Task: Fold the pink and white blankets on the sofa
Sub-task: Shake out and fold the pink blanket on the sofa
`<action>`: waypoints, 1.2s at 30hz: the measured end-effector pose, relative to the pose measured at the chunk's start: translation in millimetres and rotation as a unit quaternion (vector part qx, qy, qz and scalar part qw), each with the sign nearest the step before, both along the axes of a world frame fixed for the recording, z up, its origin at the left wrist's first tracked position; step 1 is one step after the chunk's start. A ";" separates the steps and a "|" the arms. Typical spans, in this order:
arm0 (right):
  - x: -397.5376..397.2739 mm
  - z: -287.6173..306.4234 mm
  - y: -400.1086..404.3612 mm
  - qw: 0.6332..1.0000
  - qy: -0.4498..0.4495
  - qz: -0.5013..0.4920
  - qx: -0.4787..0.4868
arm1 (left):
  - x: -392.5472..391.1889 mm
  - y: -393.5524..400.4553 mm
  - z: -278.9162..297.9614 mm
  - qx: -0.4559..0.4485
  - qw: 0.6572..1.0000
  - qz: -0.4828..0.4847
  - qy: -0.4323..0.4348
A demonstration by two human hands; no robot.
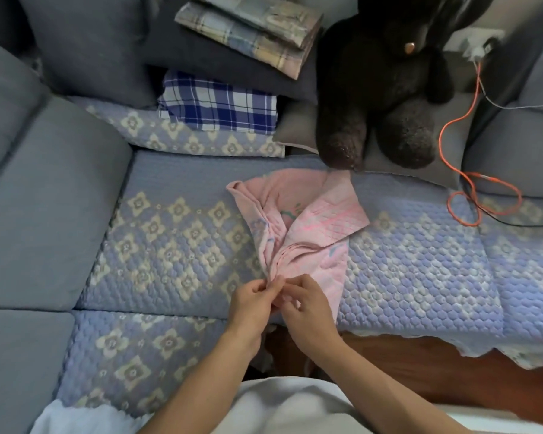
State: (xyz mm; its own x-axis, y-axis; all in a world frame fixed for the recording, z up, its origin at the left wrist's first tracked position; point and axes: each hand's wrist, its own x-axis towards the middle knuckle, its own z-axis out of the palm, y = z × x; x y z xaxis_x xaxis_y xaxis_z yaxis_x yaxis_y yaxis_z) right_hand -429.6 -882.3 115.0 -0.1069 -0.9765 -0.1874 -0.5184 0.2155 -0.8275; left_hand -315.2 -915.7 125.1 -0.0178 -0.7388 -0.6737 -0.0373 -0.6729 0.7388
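While both hands work at the near edge of the sofa (54,195), the pink blanket (298,227) lies bunched on the middle of the seat, its quilted flap folded over to the right and its near end gathered into pleats. The left hand (251,303) pinches those pleats between thumb and curled fingers, and the right hand (308,305), just beside it, curls its fingers onto the same gathered end. Behind the blanket, a black plush toy (386,86) sits on a grey cushion (298,126) at the back edge of the seat, one foot almost touching the blanket's far corner. To its left a blue checked cloth (220,106) lies folded, and a faded plaid cloth (257,29) lies folded higher up on a dark cushion. An orange cable (480,195) trails down the right side and loops on the seat, well apart from the blanket. A quilted blue cover with cream flower shapes (170,233) spreads over the seat; plain grey-blue cushions line the left side. Brown floor (420,368) shows below the cover's scalloped front edge, and white fabric (289,408) fills the bottom of the view.
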 end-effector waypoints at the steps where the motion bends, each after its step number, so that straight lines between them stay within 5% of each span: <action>1: -2.6 -2.0 -0.5 0.999 -0.029 -0.002 0.021 | 1.3 0.9 -3.6 0.006 1.000 0.005 0.009; 4: -12.4 -10.0 -2.3 0.992 -0.107 -0.044 0.056 | 5.4 3.2 -14.2 0.018 0.999 0.009 0.039; 16: -16.1 -24.4 -8.8 0.999 -0.038 -0.007 0.030 | 10.8 -1.5 -21.3 -0.021 0.997 -0.073 0.026; 29: -14.9 -34.1 -12.2 0.997 -0.049 -0.056 0.002 | 3.6 3.9 -24.9 -0.033 0.999 -0.015 0.006; 36: -6.8 -30.4 -8.1 0.997 0.007 -0.053 -0.054 | -2.6 -2.4 -24.1 -0.058 0.995 -0.015 -0.082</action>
State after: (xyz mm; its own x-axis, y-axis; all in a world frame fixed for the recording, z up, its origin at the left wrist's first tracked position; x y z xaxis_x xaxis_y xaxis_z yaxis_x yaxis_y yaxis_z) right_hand -436.4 -890.4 84.6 -0.2125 -0.9739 -0.0795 -0.5088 0.1798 -0.8419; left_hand -317.8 -918.1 100.9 0.0628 -0.8131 -0.5787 -0.1827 -0.5795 0.7943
